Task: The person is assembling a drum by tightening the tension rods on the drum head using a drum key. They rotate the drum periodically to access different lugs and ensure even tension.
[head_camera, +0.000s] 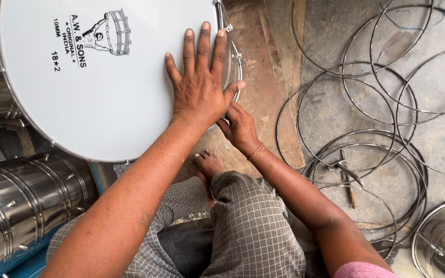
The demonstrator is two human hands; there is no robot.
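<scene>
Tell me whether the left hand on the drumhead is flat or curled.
Flat: the left hand lies palm down on the white drumhead, fingers straight and spread.

A single head-worn camera looks steeply down from just above the seated person, close over the forearms and checked-cloth lap. It faces forward onto the round white drum skin (93,77) at upper left, with the grey concrete floor (439,139) and its thin metal wire hoops (366,103) at right.
</scene>
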